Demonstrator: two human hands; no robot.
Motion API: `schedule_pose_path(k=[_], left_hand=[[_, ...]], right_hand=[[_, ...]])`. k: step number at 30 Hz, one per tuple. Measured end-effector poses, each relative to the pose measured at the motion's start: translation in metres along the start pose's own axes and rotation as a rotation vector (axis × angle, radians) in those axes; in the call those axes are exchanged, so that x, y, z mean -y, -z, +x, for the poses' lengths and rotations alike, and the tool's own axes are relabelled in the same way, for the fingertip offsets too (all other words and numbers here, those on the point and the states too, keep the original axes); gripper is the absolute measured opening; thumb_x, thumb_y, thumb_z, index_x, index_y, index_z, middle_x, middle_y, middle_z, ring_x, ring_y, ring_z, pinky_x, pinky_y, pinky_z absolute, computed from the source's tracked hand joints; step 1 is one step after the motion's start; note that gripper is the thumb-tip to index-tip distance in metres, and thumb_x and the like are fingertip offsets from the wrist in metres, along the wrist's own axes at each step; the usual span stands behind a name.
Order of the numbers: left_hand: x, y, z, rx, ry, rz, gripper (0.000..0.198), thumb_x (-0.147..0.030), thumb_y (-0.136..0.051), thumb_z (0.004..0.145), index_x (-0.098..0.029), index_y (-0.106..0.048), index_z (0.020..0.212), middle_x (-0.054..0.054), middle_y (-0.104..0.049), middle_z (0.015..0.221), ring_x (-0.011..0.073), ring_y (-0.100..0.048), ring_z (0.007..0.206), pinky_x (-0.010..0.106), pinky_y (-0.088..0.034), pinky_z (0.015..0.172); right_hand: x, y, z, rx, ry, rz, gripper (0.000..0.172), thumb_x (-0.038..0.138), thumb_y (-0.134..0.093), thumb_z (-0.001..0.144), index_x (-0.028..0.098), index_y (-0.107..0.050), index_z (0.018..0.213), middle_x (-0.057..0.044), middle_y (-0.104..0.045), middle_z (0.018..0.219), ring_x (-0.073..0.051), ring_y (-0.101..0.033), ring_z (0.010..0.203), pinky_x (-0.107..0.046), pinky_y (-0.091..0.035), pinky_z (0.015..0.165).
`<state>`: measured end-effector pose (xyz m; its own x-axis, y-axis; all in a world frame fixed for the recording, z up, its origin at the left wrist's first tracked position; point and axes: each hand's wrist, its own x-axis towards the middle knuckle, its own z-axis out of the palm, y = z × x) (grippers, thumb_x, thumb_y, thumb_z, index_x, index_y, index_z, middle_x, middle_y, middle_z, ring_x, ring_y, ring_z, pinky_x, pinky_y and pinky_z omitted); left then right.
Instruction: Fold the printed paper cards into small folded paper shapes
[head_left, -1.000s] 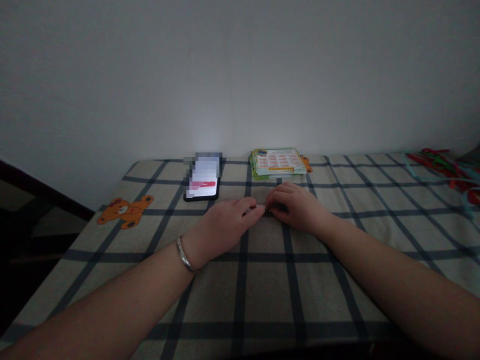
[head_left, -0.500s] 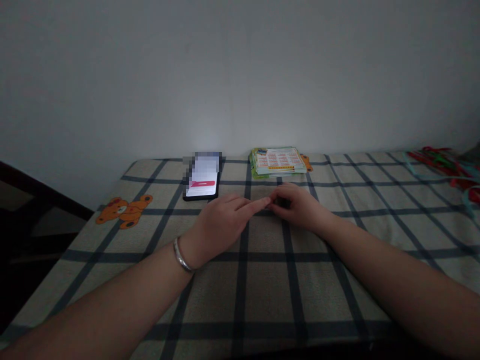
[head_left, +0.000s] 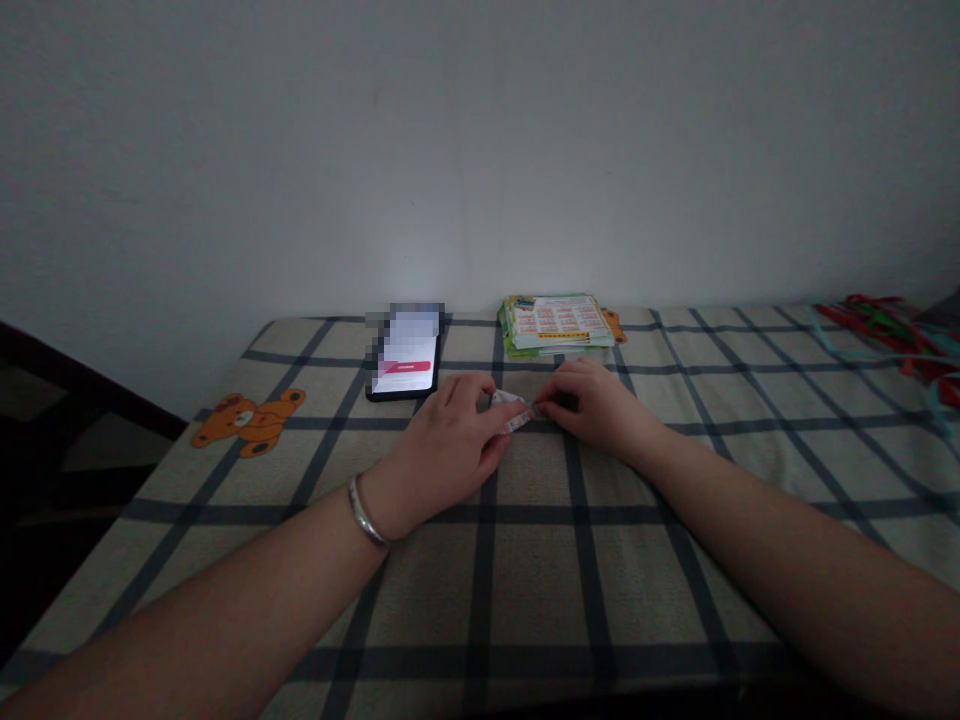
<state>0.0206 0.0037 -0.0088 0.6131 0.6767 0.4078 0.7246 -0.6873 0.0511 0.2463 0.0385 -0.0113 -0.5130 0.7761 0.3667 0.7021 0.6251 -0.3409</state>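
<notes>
Both of my hands meet at the middle of a checked tablecloth [head_left: 525, 580]. My left hand [head_left: 442, 445], with a silver bangle on its wrist, pinches one end of a small folded piece of paper [head_left: 516, 412]. From the other side, the curled fingers of my right hand [head_left: 596, 405] grip the same paper. It is pale with small coloured marks and lies low over the cloth. Most of it is hidden by my fingers.
A lit phone [head_left: 406, 362] lies flat behind my left hand. A stack of printed sheets [head_left: 556, 323] sits against the wall behind my right hand. Red and green ribbons [head_left: 892, 335] lie at the far right. An orange bear print [head_left: 247, 420] marks the cloth's left edge.
Half a second ago my left fingers lay stretched towards my right hand; now they are pinched on the folded paper, which has come into sight between both hands.
</notes>
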Motion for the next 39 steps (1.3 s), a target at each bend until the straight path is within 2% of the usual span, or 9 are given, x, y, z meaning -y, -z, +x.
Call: schedule_pose_path(k=[4,8,17,25,32,39], left_hand=[[0.0,-0.003,-0.001,0.008,-0.083,0.051,0.032,-0.023,-0.05,0.092,-0.019,-0.06,0.122,0.011,-0.053,0.124,0.0273,-0.045,0.119,0.045,-0.041,0.104],[0.002,-0.006,0.001,0.063,-0.18,0.039,0.035,-0.023,-0.047,0.093,-0.016,-0.055,0.127,0.007,-0.058,0.125,0.0265,-0.043,0.123,0.046,-0.04,0.107],[-0.006,0.002,0.005,0.136,-0.127,0.03,0.031,-0.023,-0.05,0.092,-0.015,-0.058,0.121,0.008,-0.061,0.121,0.0243,-0.051,0.113,0.044,-0.044,0.099],[-0.006,0.002,0.004,0.139,-0.128,0.045,0.033,-0.025,-0.047,0.093,-0.015,-0.056,0.123,0.008,-0.059,0.122,0.0251,-0.05,0.115,0.044,-0.041,0.101],[-0.009,-0.001,0.005,0.149,-0.106,0.065,0.038,-0.028,-0.046,0.093,-0.015,-0.053,0.128,0.01,-0.055,0.124,0.0267,-0.047,0.116,0.046,-0.04,0.101],[-0.011,-0.001,0.008,0.156,-0.092,0.062,0.037,-0.028,-0.047,0.091,-0.013,-0.054,0.125,0.012,-0.056,0.121,0.0277,-0.046,0.116,0.045,-0.041,0.101]], right_hand=[[0.003,0.0,0.0,-0.009,-0.012,-0.025,0.006,0.019,-0.063,0.082,0.017,-0.066,0.077,-0.004,-0.064,0.081,-0.018,-0.056,0.082,-0.03,-0.043,0.075],[0.006,0.001,0.0,-0.006,-0.01,-0.063,0.007,0.018,-0.063,0.082,0.017,-0.065,0.075,-0.005,-0.063,0.081,-0.018,-0.056,0.082,-0.03,-0.043,0.074],[0.009,0.004,0.0,0.049,0.057,-0.189,0.009,0.02,-0.062,0.084,0.017,-0.069,0.079,-0.004,-0.064,0.083,-0.019,-0.056,0.084,-0.03,-0.043,0.075],[0.009,0.01,-0.003,0.115,0.14,-0.299,0.013,0.023,-0.059,0.086,0.022,-0.071,0.086,-0.002,-0.066,0.087,-0.018,-0.057,0.082,-0.03,-0.039,0.07],[0.015,0.015,-0.002,0.166,0.156,-0.4,0.018,0.025,-0.054,0.09,0.019,-0.07,0.084,-0.005,-0.067,0.087,-0.02,-0.058,0.084,-0.031,-0.039,0.07],[0.016,0.016,-0.004,0.143,0.17,-0.416,0.019,0.025,-0.053,0.091,0.019,-0.072,0.091,-0.005,-0.069,0.092,-0.02,-0.059,0.086,-0.032,-0.04,0.071]])
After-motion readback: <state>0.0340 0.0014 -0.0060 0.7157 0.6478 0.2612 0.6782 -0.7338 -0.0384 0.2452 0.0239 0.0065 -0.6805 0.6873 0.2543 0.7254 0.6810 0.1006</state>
